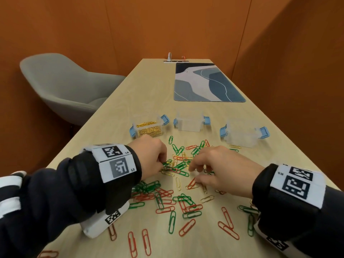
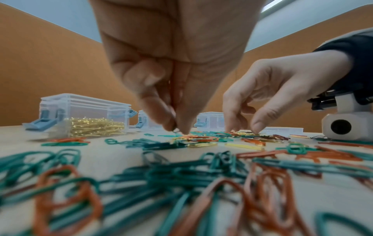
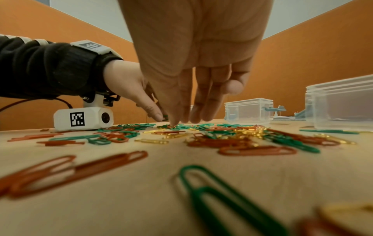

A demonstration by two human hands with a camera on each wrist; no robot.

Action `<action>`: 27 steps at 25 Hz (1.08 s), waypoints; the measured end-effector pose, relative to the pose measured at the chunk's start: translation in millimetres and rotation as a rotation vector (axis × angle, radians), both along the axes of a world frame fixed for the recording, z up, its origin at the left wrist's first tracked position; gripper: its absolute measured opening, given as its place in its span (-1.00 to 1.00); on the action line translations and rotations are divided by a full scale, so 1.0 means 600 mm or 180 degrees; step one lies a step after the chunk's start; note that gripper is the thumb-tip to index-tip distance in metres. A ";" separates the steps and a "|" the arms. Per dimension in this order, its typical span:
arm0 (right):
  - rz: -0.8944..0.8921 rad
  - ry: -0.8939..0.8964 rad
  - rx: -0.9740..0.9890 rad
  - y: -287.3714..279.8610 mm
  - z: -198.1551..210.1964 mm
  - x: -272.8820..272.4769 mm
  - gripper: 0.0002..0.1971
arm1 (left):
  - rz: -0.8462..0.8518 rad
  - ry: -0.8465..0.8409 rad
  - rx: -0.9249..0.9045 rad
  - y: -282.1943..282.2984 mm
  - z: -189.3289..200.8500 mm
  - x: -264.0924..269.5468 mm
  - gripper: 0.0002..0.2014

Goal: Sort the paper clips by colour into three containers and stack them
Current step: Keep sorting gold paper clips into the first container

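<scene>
Red and green paper clips [image 1: 173, 202] lie scattered closest to us, spread across the pale desk [image 1: 119, 101], and both hands are down in the thick of the pile. Left hand [image 1: 150, 155] has its fingers curled tight, thumb and fingertips pinching at a clip right at the heap; the left wrist view shows something thin between them, though its colour is hard to call. Right hand [image 1: 221, 168] is spread over the mix, fingers reaching down with tips brushing the clips, nothing gripped that I can see.

Further out, three clear containers with blue latches stand in a row. Left container [image 1: 148, 127] already carries a load of gold clips; middle container [image 1: 189, 122] and right container [image 1: 242, 134] look empty. So reds and greens are all still to sort, with a few golds left in the heap.

Danger now: these clips are tangled, so a pinch may drag a wrong-coloured neighbour along, or a snagged clip may drop short of its box.

Writing? Wrist bands [image 1: 115, 161] show square coded markers, with small tags reading L4 and L5 on the left, R5 on the right.
</scene>
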State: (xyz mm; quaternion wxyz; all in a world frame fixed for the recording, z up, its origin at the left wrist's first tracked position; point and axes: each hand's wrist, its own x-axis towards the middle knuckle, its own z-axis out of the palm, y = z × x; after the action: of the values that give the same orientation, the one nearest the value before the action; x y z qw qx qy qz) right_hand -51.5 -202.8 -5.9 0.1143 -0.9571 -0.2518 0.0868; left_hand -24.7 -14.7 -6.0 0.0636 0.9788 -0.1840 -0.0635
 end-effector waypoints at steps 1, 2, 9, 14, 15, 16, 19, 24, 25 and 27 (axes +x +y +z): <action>0.0036 0.0108 0.0006 0.002 0.001 -0.001 -0.78 | -0.0095 -0.0012 -0.0007 0.001 0.003 -0.002 -0.82; 0.0063 0.0204 0.0001 0.003 0.001 -0.001 -0.79 | -0.0284 0.0046 0.0001 0.000 0.005 -0.004 -0.81; 0.0056 0.0260 -0.0035 0.003 -0.008 0.003 -0.93 | -0.0680 0.0475 -0.0072 -0.018 0.006 -0.004 -0.81; -0.0265 -0.0330 0.0128 0.000 -0.004 0.007 -0.87 | -0.0772 0.0618 -0.0378 -0.008 0.005 -0.012 -0.85; -0.0364 -0.0428 0.0226 -0.001 -0.002 0.008 -0.88 | -0.0737 0.0523 -0.0406 -0.006 0.005 -0.013 -0.85; -0.0424 -0.0448 0.0285 -0.002 -0.001 0.007 -0.87 | -0.0654 0.0385 -0.0391 -0.003 0.005 -0.012 -0.86; -0.0433 -0.0003 0.0240 -0.006 0.002 -0.003 -0.83 | -0.0421 0.0280 -0.0177 0.011 0.002 -0.010 -0.84; -0.0200 0.0337 0.0121 0.002 0.002 -0.005 -0.78 | -0.0681 0.0524 -0.0175 0.012 -0.002 -0.012 -0.85; -0.0160 0.0276 0.0137 0.004 0.000 -0.003 -0.78 | -0.0740 0.0526 -0.0200 0.010 -0.002 -0.013 -0.84; -0.0079 0.0227 0.0132 0.007 -0.002 0.001 -0.80 | -0.0814 0.0552 -0.0292 0.007 -0.001 -0.014 -0.80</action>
State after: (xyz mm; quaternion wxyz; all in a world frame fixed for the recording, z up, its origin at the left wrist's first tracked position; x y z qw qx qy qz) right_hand -51.1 -198.9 -7.2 0.1441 -0.9539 -0.2374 0.1141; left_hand -33.3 -10.3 -6.6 0.1153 0.9343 -0.3037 -0.1468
